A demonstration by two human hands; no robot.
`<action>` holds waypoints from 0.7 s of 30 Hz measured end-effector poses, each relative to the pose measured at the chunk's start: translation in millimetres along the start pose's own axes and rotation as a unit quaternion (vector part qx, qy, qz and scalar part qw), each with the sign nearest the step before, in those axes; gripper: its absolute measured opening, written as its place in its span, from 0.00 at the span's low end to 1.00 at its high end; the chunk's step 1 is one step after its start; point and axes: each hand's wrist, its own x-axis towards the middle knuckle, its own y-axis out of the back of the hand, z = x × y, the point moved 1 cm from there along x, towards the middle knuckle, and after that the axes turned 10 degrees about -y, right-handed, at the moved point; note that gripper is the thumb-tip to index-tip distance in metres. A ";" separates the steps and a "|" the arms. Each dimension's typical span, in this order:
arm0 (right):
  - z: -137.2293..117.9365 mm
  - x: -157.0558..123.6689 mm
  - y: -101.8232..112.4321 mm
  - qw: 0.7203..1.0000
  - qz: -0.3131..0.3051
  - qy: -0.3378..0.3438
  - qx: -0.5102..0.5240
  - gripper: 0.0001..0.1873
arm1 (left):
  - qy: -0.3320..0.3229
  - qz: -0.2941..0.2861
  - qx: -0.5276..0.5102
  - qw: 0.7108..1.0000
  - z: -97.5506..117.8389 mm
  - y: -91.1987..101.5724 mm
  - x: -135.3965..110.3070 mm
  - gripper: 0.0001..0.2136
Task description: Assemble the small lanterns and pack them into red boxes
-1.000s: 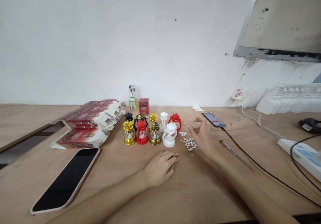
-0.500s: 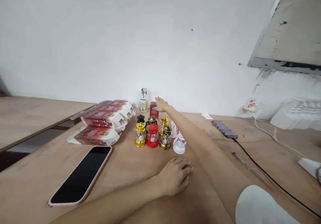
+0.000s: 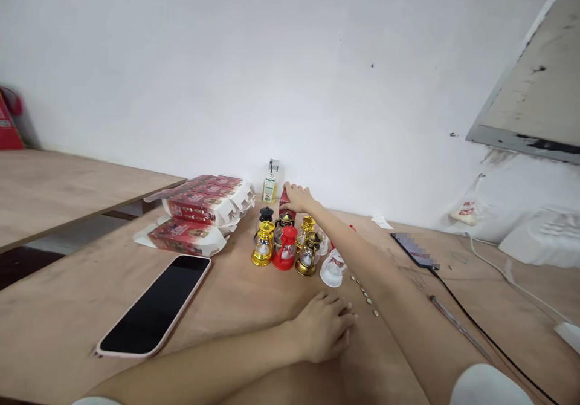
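At the back, my right hand (image 3: 299, 198) is closed around the top of a small red box (image 3: 284, 200), which stands behind a cluster of miniature lanterns. My left hand (image 3: 324, 326) rests on the table in front of them, fingers loosely bent and slightly apart, with nothing seen in it. Closest to it are a white lantern (image 3: 333, 270) and a bronze lantern (image 3: 309, 254). Beside those stand a red lantern (image 3: 285, 249) and a gold lantern (image 3: 263, 245). A black lantern (image 3: 266, 214) and several others are partly hidden behind.
Flattened-end red cartons (image 3: 203, 202) are stacked at the left, behind a large phone (image 3: 156, 308). A bottle (image 3: 270, 182) stands against the wall. Button cells (image 3: 364, 292) lie under my right forearm. Rightward are a cabled phone (image 3: 414, 251) and a screwdriver (image 3: 457, 325).
My right hand has come down onto the red box and its fingers have closed around it. The left hand stays on the table. The view has shifted slightly.
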 end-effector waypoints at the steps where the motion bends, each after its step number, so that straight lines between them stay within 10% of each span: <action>1: 2.6 0.1 6.6 1.000 0.014 0.000 0.006 0.33 | 0.000 -0.005 -0.005 1.000 -0.5 0.5 -0.1 0.14; 6: 42.9 -21.2 62.6 0.975 0.184 -0.058 0.109 0.35 | 0.017 -0.012 -0.050 0.999 -3.5 4.6 -0.9 0.14; 11: 90.5 -127.8 79.5 0.833 0.373 -0.086 0.398 0.33 | 0.073 0.080 -0.169 0.980 -0.8 14.4 -3.5 0.11; 15: 90.4 -220.0 44.9 0.756 0.340 -0.243 0.504 0.32 | 0.183 0.243 -0.358 0.883 -0.7 31.0 -3.1 0.19; 21: 48.3 -264.5 12.5 0.767 0.220 -0.214 0.563 0.31 | 0.258 0.416 -0.440 0.753 -9.2 70.6 -2.6 0.32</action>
